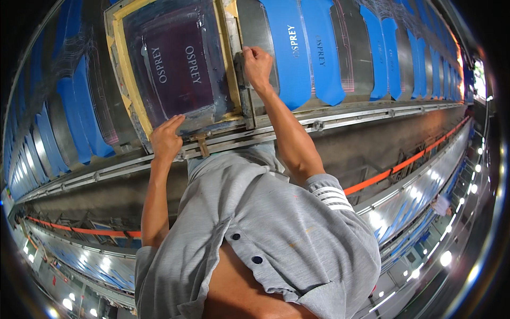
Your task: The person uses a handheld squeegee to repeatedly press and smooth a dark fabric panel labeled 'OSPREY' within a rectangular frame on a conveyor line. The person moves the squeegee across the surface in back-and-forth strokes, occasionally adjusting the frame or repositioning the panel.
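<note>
A screen printing frame (232,64) with a dark mesh and yellow tape along its inner edges lies over the long table in front of me. Pale lettering shows in the mesh. My left hand (167,139) rests at the frame's near left corner, its fingers stretched out over the near edge. On the frame's right side bar, my right hand (258,66) is closed, with the fingers curled at the metal edge. Just right of it lie blue fabric pieces (293,64) with printed lettering on the grey table surface.
A metal rail (366,114) with fittings runs along the table's near edge, close to my waist. More blue pieces (85,111) lie in rows on the left. Behind me stretch an orange bar (409,162) and another long table (425,183). A person (441,204) stands far off at right.
</note>
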Motion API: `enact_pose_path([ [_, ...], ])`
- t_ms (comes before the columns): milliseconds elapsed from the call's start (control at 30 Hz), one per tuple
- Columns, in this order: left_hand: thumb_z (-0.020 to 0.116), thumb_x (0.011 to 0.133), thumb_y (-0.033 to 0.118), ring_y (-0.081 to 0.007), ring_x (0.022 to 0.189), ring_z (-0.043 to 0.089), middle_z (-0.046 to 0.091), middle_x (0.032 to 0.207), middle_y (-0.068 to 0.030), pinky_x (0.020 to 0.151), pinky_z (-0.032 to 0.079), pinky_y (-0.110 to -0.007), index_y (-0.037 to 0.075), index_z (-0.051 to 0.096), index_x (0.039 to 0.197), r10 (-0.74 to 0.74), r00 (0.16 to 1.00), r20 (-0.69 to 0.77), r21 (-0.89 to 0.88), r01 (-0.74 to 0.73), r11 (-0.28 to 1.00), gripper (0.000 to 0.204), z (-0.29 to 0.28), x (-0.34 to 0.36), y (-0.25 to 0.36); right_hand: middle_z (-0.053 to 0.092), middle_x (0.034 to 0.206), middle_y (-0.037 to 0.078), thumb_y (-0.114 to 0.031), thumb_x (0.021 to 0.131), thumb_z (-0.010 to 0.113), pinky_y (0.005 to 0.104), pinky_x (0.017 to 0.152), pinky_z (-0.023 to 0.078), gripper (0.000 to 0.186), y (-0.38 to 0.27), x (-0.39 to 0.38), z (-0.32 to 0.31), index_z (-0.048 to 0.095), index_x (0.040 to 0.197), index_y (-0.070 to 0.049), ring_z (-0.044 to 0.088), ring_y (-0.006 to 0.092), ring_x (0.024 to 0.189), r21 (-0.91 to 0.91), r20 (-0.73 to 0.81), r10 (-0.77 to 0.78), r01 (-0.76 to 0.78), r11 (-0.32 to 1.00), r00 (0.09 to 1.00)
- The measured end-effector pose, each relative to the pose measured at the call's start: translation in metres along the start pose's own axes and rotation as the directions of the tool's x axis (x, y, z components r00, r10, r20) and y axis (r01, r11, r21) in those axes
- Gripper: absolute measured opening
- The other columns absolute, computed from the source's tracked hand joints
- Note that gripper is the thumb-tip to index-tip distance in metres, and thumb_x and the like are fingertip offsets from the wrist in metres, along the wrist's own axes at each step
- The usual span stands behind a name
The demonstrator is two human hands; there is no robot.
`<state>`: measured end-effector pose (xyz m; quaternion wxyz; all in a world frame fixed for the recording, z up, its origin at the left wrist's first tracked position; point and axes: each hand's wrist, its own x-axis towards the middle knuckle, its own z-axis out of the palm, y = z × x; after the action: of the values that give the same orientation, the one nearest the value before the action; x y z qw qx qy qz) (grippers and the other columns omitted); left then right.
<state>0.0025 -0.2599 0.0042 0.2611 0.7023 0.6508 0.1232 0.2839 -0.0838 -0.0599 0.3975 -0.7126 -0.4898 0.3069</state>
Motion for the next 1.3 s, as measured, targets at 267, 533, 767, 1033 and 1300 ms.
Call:
enact_pose_path([
  [267, 0.056, 0.068, -0.009, -0.0248, 0.118, 0.068, 0.074, 0.122, -0.0073, 0.099, 0.055, -0.037, 0.009, 0.076, 0.117, -0.020, 0.999, 0.042, 0.015, 0.019, 1.000, 0.056, -0.001, 0.008, 0.001, 0.066, 0.073, 0.025, -0.025, 0.090, 0.068, 0.0414, 0.063, 0.048, 0.030, 0.033, 0.008, -0.005, 0.072, 0.089, 0.005, 0.061, 0.0320, 0.061, -0.048, 0.002, 0.012, -0.012, 0.999, 1.000],
  [533, 0.059, 0.068, -0.008, -0.0273, 0.116, 0.068, 0.073, 0.123, -0.0084, 0.100, 0.054, -0.039, 0.009, 0.074, 0.120, -0.016, 0.998, 0.059, 0.036, 0.014, 0.999, 0.057, 0.039, -0.018, -0.024, 0.071, 0.086, 0.026, -0.030, 0.092, 0.062, 0.0501, 0.077, 0.053, 0.032, 0.051, 0.017, 0.009, 0.076, 0.095, -0.001, 0.068, 0.0466, 0.084, -0.126, 0.033, 0.044, -0.040, 0.991, 0.998],
  [767, 0.060, 0.068, -0.010, -0.0311, 0.117, 0.068, 0.072, 0.124, -0.0132, 0.101, 0.054, -0.042, 0.004, 0.073, 0.121, 0.127, 0.988, -0.086, 0.153, -0.113, 0.982, 0.057, 0.048, 0.002, -0.042, 0.068, 0.081, 0.026, -0.033, 0.092, 0.064, 0.0499, 0.073, 0.052, 0.033, 0.043, 0.008, 0.016, 0.076, 0.093, -0.002, 0.067, 0.0468, 0.079, -0.252, -0.013, 0.055, -0.057, 0.966, 0.998],
  [1033, 0.057, 0.076, -0.004, -0.0324, 0.104, 0.071, 0.075, 0.115, -0.0121, 0.090, 0.057, -0.043, 0.012, 0.077, 0.115, 0.099, 0.987, -0.127, 0.166, -0.078, 0.983, 0.047, -0.003, 0.171, -0.040, 0.073, 0.095, 0.022, -0.032, 0.095, 0.060, 0.0514, 0.085, 0.053, 0.033, 0.024, -0.016, -0.012, 0.078, 0.096, -0.005, 0.068, 0.0451, 0.093, -0.382, 0.061, 0.206, -0.168, 0.909, 0.977],
  [1300, 0.073, 0.069, 0.014, -0.0385, 0.104, 0.070, 0.076, 0.104, -0.0170, 0.093, 0.056, -0.047, 0.008, 0.076, 0.119, 0.046, 0.970, 0.240, 0.186, -0.092, 0.978, 0.050, -0.077, 0.289, -0.009, 0.071, 0.115, 0.011, -0.042, 0.082, 0.080, 0.0444, 0.092, 0.053, 0.044, -0.147, 0.080, 0.003, 0.076, 0.112, -0.011, 0.065, 0.0328, 0.110, -0.320, 0.603, -0.515, 0.776, 0.543, 0.609],
])
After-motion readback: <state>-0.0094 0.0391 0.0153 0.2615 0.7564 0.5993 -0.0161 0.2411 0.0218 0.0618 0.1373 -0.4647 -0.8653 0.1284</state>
